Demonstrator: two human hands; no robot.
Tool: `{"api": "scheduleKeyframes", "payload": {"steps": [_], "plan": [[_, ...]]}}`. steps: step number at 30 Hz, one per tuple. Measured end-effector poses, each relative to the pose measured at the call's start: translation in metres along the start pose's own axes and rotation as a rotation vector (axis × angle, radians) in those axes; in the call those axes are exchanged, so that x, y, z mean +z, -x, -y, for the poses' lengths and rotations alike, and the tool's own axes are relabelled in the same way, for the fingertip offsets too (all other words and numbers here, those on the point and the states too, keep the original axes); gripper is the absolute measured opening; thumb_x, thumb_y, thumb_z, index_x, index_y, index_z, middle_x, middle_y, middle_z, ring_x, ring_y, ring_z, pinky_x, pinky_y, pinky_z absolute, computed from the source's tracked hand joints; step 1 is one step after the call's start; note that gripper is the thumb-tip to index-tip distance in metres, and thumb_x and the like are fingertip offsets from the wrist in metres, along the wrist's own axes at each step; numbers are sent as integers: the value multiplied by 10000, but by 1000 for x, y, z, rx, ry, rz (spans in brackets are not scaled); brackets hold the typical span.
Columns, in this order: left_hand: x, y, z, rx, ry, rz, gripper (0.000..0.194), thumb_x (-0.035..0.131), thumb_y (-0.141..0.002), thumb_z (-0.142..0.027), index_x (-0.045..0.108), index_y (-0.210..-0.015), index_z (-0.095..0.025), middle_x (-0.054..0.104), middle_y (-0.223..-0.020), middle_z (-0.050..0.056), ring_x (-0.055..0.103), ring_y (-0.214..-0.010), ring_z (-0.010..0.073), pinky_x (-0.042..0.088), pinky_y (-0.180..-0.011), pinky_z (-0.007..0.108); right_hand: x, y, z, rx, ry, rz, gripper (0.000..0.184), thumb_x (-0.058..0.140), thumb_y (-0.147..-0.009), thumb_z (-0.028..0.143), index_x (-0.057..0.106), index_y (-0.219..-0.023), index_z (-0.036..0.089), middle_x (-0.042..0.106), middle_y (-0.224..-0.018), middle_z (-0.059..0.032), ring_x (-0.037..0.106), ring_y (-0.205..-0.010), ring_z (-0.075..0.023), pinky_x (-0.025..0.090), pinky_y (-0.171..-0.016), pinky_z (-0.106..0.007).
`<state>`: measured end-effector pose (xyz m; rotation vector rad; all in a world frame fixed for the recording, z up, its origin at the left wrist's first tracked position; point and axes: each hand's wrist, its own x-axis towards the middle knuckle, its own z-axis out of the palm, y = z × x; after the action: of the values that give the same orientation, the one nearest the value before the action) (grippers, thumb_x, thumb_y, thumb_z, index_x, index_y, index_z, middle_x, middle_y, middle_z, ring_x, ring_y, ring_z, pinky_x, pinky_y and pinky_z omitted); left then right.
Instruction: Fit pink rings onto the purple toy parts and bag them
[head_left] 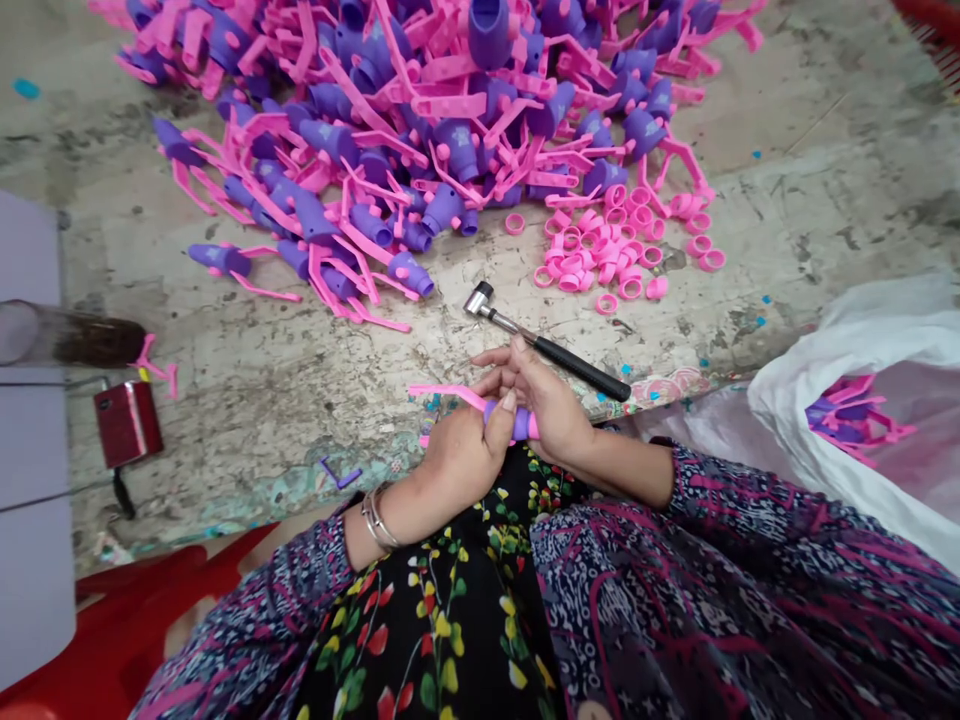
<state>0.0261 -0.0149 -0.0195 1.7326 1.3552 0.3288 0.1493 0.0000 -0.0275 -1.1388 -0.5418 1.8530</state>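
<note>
My left hand (466,452) is closed around a purple and pink plastic part (519,420), held level just above my lap. One pink arm of it sticks out to the left past my knuckles. My right hand (553,408) meets its other end, where a pink band shows against the palm. The right fingers are bent and slightly spread, with their tips behind the part. Just beyond my hands lies a small hammer (547,345) with a black grip. Farther off are a heap of similar purple and pink parts (319,215) and a pile of pink rings (592,240).
An open white sack (780,370) on the right holds several purple and pink parts. At the left are a dark red box (127,425) with a cable and a clear jar (71,335). A bent purple piece (341,475) lies near the worn table's (247,400) front edge.
</note>
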Motion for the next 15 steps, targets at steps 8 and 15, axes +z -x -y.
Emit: {"api": "scheduleKeyframes", "payload": {"steps": [8, 15], "plan": [[5, 5, 4, -44, 16, 31, 552, 271, -999, -514, 644, -1171, -146, 740, -988, 117, 689, -964, 279, 524, -806, 376, -3, 5, -9, -25, 55, 26, 518, 524, -872, 677, 640, -1040, 201, 653, -741, -5, 595, -606, -128, 470, -573, -257], [5, 1, 7, -17, 95, 4, 546, 265, -990, -547, 659, -869, -188, 729, -906, 78, 667, -911, 240, 497, -800, 341, 2, 2, 1, 10, 28, 4, 575, 416, -906, 713, 663, -949, 195, 676, -769, -37, 638, -691, -156, 521, -678, -302]]}}
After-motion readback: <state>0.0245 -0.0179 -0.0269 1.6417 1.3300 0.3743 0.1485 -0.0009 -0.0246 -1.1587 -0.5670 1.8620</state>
